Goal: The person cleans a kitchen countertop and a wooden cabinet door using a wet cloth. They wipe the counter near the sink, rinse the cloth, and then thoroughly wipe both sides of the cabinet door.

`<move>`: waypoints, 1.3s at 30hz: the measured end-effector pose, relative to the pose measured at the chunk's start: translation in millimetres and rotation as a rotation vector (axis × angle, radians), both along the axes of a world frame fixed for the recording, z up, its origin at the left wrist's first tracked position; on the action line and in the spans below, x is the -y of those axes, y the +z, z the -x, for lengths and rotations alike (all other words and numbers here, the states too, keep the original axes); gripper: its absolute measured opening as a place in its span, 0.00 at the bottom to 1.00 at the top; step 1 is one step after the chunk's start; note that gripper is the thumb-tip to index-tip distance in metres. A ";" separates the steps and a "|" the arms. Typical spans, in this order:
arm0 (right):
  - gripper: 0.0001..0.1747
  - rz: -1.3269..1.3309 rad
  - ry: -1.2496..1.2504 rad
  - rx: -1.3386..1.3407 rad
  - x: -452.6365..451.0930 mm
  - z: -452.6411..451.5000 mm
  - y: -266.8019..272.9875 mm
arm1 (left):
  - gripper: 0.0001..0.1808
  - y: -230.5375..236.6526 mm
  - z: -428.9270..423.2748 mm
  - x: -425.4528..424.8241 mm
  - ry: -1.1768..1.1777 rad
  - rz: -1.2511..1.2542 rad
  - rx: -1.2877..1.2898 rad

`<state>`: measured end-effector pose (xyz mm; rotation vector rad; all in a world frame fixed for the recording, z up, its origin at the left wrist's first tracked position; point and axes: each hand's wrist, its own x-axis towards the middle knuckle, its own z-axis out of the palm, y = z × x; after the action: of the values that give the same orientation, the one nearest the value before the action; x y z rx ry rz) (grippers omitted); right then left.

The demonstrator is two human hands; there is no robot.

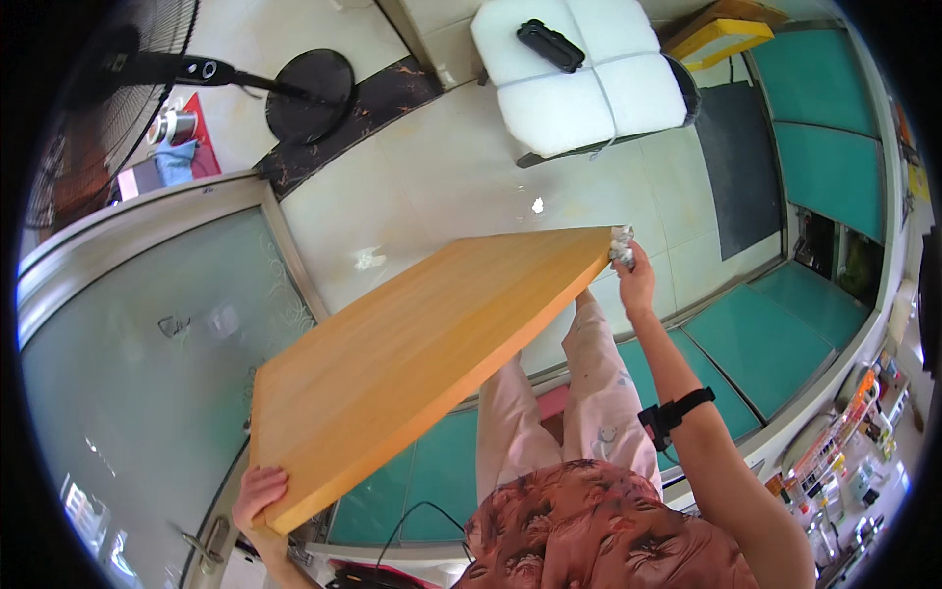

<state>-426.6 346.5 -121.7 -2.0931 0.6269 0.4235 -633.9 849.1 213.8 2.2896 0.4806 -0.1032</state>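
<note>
A large flat wooden board (419,316), light brown with a thick edge, stretches at a slant in front of my body. My left hand (263,495) grips its near left corner, with the fingers over the top face. At the far right end, my right hand (634,278) holds a crumpled whitish wad (622,247), perhaps cloth or foil, against the board's corner. A black strap with a small device (673,417) is round my right forearm. The board hides part of the floor and part of my legs.
On the left is a frosted glass door (147,353) with a metal handle (210,545). A standing fan's round base (309,96) lies beyond. White foam padding (589,81) tied with cord bears a black case (550,46). Green cabinet panels (765,353) and a cluttered counter (846,471) run along the right.
</note>
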 end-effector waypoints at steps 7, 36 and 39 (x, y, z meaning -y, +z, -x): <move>0.37 -0.110 0.511 0.271 -99.6 26.7 134.0 | 0.10 9.2 -52.6 43.7 -0.049 0.014 0.021; 0.33 -0.028 1.213 0.844 -133.3 -9.0 383.9 | 0.20 -26.3 -166.6 142.8 -0.253 0.001 0.355; 0.34 0.007 0.929 0.749 -120.1 -13.2 387.3 | 0.16 -22.2 -175.7 160.1 -0.242 0.032 0.344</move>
<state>-413.4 466.6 265.5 -2.2237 -0.8067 0.0931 -458.3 689.0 191.5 2.2634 0.0235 0.1611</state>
